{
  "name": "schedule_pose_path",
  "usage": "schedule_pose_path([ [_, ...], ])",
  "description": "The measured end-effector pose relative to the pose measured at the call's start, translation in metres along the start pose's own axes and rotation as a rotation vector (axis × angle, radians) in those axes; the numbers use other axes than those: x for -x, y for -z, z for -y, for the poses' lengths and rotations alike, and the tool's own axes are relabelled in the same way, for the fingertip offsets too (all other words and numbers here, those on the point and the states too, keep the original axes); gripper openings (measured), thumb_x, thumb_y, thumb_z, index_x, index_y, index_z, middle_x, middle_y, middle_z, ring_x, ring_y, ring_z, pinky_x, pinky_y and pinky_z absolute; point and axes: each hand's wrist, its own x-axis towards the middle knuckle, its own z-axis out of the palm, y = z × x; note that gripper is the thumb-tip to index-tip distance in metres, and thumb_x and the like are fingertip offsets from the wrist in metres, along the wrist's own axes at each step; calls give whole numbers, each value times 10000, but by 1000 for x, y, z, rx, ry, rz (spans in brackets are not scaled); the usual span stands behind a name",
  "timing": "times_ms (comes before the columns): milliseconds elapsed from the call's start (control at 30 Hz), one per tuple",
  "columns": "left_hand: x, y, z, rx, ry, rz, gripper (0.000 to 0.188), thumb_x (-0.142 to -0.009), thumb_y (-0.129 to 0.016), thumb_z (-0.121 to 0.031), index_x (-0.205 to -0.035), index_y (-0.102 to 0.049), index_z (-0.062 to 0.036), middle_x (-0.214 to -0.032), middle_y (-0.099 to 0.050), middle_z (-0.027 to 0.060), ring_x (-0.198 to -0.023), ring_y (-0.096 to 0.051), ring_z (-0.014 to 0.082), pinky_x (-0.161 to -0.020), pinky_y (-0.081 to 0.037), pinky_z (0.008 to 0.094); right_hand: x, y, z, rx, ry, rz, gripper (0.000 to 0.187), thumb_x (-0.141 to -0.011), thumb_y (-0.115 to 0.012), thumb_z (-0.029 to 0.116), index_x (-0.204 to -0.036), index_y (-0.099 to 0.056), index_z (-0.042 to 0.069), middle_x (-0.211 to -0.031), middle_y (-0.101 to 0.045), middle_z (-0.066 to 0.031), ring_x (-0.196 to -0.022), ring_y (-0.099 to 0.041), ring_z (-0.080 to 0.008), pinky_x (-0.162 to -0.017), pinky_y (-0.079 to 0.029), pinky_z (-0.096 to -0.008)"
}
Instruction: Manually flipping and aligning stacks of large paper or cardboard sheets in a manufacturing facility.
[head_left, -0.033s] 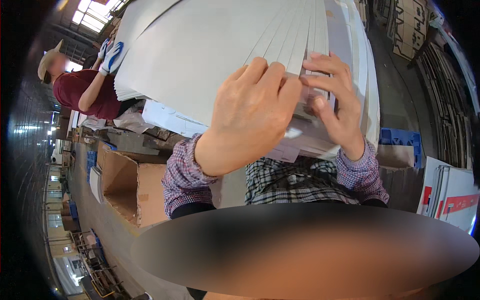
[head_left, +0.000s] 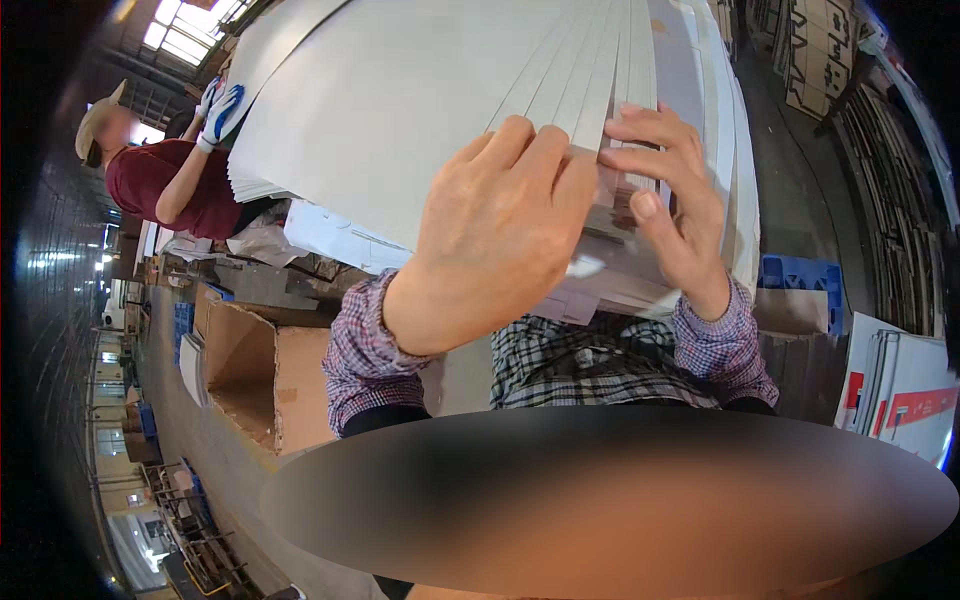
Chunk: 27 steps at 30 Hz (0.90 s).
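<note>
A stack of large white paperboard sheets (head_left: 400, 110) lies before me, fanned into narrow steps toward its right side. My left hand (head_left: 500, 230) is closed over the near edge of the fanned sheets, knuckles up; its thumb is hidden. Beside it, my right hand (head_left: 685, 190) has its fingers apart, the fingertips against the sheets' edges and the thumb lifted away. More pale sheets (head_left: 715, 120) lie beneath and to the right of the fanned ones.
At the stack's far left, a co-worker in a dark red shirt (head_left: 165, 180) rests gloved hands (head_left: 220, 115) by the sheets. An opened cardboard box (head_left: 300, 385) stands at lower left. On the right are a blue pallet (head_left: 810, 280) and leaning boards (head_left: 900, 390).
My left hand has shifted slightly left and its knuckles have parted a little from my right fingers. My right thumb sits a little farther from the left hand.
</note>
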Motion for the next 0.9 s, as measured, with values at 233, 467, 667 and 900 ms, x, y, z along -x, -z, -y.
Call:
schedule_pose_path([
  [233, 1, 7, -3, 36, -36, 40, 298, -734, -775, -52, -1001, -651, -3, -942, -640, 85, -817, -622, 285, -670, -519, 377, 1, -5, 8, -43, -43, -86, 379, -831, -720, 111, -1201, -677, 43, -1272, -625, -168, -1270, -534, -339, -1163, -302, -553],
  [467, -2, 19, 2, 101, -21, 49, 215, -782, -761, -40, -976, -674, -7, -898, -664, 93, -778, -645, 277, -650, -528, 369, 1, 1, 11, -58, -59, -81, 474, -816, -734, 149, -1263, -629, 29, -1286, -599, -181, -1243, -527, -347, -1163, -326, -534],
  [667, -2, 20, -1, 90, 12, 14, 182, -788, -750, -4, -946, -661, -13, -869, -666, 85, -751, -648, 276, -627, -523, 363, -2, -2, 15, -77, -61, -116, 474, -813, -736, 152, -1259, -632, 31, -1264, -604, -186, -1247, -531, -346, -1158, -323, -549],
  [900, -17, 8, -5, -138, -8, -102, 203, -727, -725, -25, -885, -600, -47, -780, -561, 62, -691, -585, 244, -588, -479, 350, -5, -4, 11, 103, 58, -27, 383, -778, -826, 245, -1088, -736, 38, -1249, -613, -153, -1261, -534, -364, -1144, -321, -580],
])
